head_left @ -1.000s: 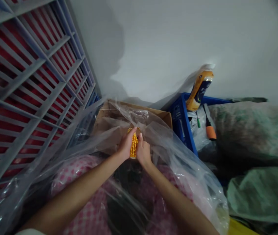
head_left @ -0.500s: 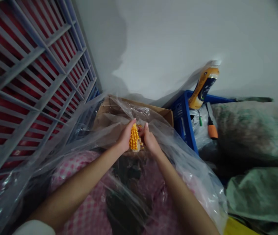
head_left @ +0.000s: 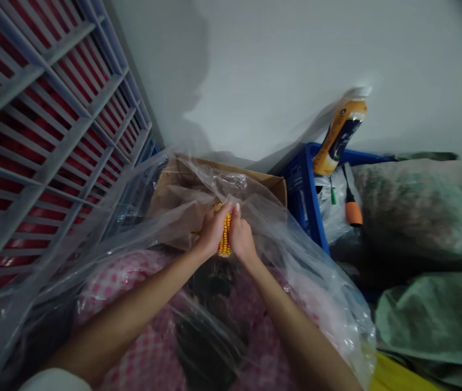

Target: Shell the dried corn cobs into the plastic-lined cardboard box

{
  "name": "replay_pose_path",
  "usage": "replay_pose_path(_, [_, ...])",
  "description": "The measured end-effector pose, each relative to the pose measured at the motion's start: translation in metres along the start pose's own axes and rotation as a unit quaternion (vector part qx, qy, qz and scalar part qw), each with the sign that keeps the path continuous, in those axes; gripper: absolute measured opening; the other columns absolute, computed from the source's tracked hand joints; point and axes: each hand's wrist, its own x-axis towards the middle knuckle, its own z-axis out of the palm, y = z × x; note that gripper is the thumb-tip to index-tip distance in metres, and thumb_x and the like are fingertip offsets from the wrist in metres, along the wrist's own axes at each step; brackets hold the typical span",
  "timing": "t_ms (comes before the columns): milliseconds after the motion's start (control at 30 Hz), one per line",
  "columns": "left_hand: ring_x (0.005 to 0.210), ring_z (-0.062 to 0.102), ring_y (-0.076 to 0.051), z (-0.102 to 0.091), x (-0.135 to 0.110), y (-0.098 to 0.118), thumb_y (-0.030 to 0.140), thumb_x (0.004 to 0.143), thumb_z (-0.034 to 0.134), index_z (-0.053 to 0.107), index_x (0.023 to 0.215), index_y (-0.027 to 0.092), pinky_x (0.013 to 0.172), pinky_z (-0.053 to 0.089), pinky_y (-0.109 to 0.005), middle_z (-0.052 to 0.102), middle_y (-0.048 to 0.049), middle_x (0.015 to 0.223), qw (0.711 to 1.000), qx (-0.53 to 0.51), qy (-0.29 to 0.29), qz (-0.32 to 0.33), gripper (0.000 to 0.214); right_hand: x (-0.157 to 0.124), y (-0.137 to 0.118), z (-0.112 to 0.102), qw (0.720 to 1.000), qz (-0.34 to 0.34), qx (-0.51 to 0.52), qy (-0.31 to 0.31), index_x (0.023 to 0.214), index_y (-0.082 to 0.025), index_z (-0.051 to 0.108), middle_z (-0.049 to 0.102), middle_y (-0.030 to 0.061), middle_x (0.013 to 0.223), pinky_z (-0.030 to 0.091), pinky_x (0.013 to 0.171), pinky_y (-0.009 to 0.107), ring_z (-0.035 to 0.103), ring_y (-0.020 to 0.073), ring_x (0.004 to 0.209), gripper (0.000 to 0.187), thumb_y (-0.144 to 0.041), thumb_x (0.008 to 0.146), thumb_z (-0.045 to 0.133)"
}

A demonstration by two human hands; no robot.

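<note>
**Head view**
Left hand (head_left: pixel 213 231): closing around the near-left side of the cob, fingers wrapping it tightly.
Right hand (head_left: pixel 241 239): pressing on the cob's right side, holding it narrowly against the left hand.
Ear of yellow corn (head_left: pixel 225 241): standing upright between both hands, above the near edge of the box.
Cardboard box (head_left: pixel 273 190): sitting open just far of the hands, under a clear plastic sheet (head_left: pixel 296 255).
Left side: towering beside the hands, a red-and-grey rack (head_left: pixel 51 136).
Near side: lying below the forearms, pink checked fabric (head_left: pixel 128 288).
Right side: leaning against a blue crate (head_left: pixel 302 203), an orange-labelled bottle (head_left: pixel 340 133); bulging beyond it, green sacks (head_left: pixel 430 320).
</note>
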Motion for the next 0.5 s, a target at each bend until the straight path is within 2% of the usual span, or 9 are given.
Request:
replay_pose_path(167, [0.055, 0.048, -0.009, -0.001, 0.001, -0.005, 0.043, 0.065, 0.077, 0.053, 0.062, 0.018, 0.053, 0.036, -0.023, 0.050, 0.0054, 0.057, 0.999, -0.032, -0.011, -0.021, 0.034, 0.003, 0.008, 0.002, 0.999, -0.011, 0.034, 0.020, 0.052, -0.020, 0.049, 0.062, 0.0101, 0.059, 0.033, 0.054, 0.027, 0.058, 0.0192, 0.058, 0.078, -0.076, 0.094, 0.016])
replay_pose_path(333, [0.057, 0.050, -0.008, -0.006, 0.008, -0.011, 0.042, 0.064, 0.077, 0.054, 0.063, 0.017, 0.057, 0.038, -0.022, 0.053, 0.0052, 0.059, 0.996, -0.064, -0.051, -0.040, 0.033, 0.006, 0.010, -0.002, 0.998, -0.011, 0.051, 0.025, 0.050, -0.020, 0.047, 0.054, 0.0062, 0.052, 0.031, 0.051, 0.026, 0.050, 0.0152, 0.050, 0.077, -0.077, 0.093, 0.018])
replay_pose_path(433, [0.061, 0.052, -0.010, -0.006, 0.011, -0.009, 0.042, 0.065, 0.077, 0.056, 0.065, 0.017, 0.060, 0.040, -0.022, 0.056, 0.0044, 0.062, 0.995, -0.073, -0.060, -0.044, 0.032, 0.008, 0.008, -0.006, 0.998, -0.020, 0.061, 0.014, 0.055, -0.018, 0.054, 0.059, 0.0069, 0.056, 0.034, 0.052, 0.025, 0.054, 0.0153, 0.053, 0.080, -0.078, 0.093, 0.017])
replay_pose_path(500, [0.061, 0.054, -0.011, -0.005, 0.010, -0.002, 0.043, 0.065, 0.076, 0.057, 0.066, 0.018, 0.062, 0.042, -0.023, 0.057, 0.0036, 0.063, 0.993, -0.077, -0.063, -0.056, 0.031, 0.011, 0.006, -0.010, 0.996, -0.015, 0.088, -0.016, 0.064, -0.016, 0.063, 0.064, 0.0077, 0.062, 0.037, 0.054, 0.023, 0.059, 0.0159, 0.059, 0.084, -0.079, 0.093, 0.014])
